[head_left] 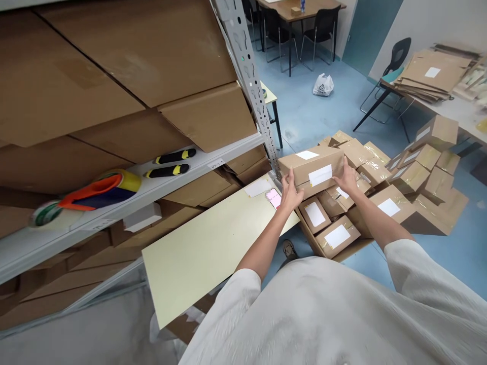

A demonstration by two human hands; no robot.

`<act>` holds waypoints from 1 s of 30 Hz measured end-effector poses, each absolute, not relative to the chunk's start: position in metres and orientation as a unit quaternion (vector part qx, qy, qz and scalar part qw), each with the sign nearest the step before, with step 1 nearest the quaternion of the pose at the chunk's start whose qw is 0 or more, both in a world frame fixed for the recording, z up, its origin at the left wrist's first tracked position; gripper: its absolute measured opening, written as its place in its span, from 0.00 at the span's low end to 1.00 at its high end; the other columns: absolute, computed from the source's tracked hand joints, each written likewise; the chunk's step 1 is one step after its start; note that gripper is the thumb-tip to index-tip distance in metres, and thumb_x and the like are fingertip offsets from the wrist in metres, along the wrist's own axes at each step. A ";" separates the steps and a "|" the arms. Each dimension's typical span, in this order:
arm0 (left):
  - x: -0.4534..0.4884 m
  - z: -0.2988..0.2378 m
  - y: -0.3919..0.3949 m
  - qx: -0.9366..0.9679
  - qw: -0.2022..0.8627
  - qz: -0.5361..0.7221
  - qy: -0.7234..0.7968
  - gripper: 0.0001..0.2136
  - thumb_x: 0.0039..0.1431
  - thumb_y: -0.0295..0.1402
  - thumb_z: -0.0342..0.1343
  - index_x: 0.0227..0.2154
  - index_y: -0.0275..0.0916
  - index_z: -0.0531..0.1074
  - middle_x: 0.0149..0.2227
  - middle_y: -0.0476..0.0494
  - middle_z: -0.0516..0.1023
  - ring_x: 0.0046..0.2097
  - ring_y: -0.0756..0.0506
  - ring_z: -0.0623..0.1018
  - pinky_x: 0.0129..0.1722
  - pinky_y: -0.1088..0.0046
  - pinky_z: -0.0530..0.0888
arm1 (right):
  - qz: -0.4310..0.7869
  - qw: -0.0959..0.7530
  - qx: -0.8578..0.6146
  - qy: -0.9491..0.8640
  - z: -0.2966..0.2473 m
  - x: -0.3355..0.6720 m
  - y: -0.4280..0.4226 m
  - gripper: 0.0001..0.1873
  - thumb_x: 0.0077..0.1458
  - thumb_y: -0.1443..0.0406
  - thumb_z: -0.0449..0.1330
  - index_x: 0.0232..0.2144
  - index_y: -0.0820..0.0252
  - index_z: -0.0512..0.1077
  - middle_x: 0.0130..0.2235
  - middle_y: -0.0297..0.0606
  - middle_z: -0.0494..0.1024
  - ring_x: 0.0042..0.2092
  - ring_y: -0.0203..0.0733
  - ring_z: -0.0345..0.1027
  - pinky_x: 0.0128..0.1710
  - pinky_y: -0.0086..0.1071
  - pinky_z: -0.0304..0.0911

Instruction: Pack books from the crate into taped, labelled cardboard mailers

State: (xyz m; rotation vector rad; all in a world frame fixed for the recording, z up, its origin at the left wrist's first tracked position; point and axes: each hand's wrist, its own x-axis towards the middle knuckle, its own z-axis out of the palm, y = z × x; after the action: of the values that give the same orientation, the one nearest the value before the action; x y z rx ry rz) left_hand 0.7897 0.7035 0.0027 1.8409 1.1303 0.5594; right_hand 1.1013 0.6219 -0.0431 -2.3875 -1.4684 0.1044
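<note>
Between my two hands is a brown cardboard box [300,170] with white labels on its top and front. My left hand [291,192] grips its left end, thumb and fingers pressed against the cardboard. At the right end, my right hand [347,177] holds the box from the side. Below it stands a large open carton [359,245] packed with smaller labelled boxes, among them a small box [338,237] near the front. A phone with a pink screen [273,198] lies beside my left hand on a pale yellow board [205,248].
On the left, a metal shelf rack [253,81] holds large cartons, a tape dispenser [99,191] and two black-and-yellow cutters [167,171]. More boxes [414,170] are piled on the blue floor at right. Flattened cardboard [433,76] covers part of a table, and a white plastic bag [323,85] sits farther back.
</note>
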 end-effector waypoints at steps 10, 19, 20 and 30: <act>0.823 -0.003 0.701 0.743 0.425 0.199 0.478 0.44 0.64 0.32 0.61 0.79 0.49 0.47 0.67 0.30 0.63 0.62 0.33 0.77 0.65 0.48 0.75 | 0.065 0.135 -0.847 -0.510 -0.047 1.134 0.652 0.61 0.59 0.57 0.60 0.80 0.65 0.27 0.67 0.63 0.67 0.64 0.73 0.62 0.63 0.62 0.61; 0.830 -0.003 0.704 0.723 0.433 0.215 0.494 0.43 0.64 0.34 0.61 0.78 0.45 0.48 0.80 0.30 0.46 0.81 0.30 0.51 0.75 0.45 0.61 | 0.132 0.173 -0.836 -0.503 -0.016 1.143 0.666 0.61 0.58 0.57 0.60 0.81 0.55 0.28 0.71 0.60 0.61 0.62 0.70 0.69 0.54 0.59 0.73; 0.832 -0.002 0.705 0.718 0.440 0.211 0.497 0.43 0.65 0.35 0.61 0.79 0.46 0.48 0.81 0.32 0.46 0.80 0.30 0.52 0.75 0.46 0.62 | 0.147 0.170 -0.829 -0.512 -0.011 1.144 0.669 0.60 0.58 0.57 0.61 0.81 0.53 0.31 0.71 0.58 0.62 0.61 0.69 0.69 0.54 0.59 0.73; 0.829 -0.005 0.697 0.717 0.443 0.218 0.492 0.38 0.65 0.34 0.60 0.77 0.49 0.55 0.82 0.40 0.42 0.81 0.33 0.49 0.77 0.49 0.60 | 0.205 0.233 -0.814 -0.491 -0.028 1.162 0.659 0.62 0.56 0.58 0.62 0.81 0.52 0.30 0.70 0.57 0.66 0.59 0.61 0.74 0.55 0.56 0.73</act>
State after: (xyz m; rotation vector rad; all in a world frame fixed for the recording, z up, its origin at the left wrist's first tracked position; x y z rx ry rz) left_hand 0.8288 0.6973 -0.0049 1.7799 1.2203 0.5398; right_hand 1.1621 0.6586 -0.0284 -2.2371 -1.3483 0.5642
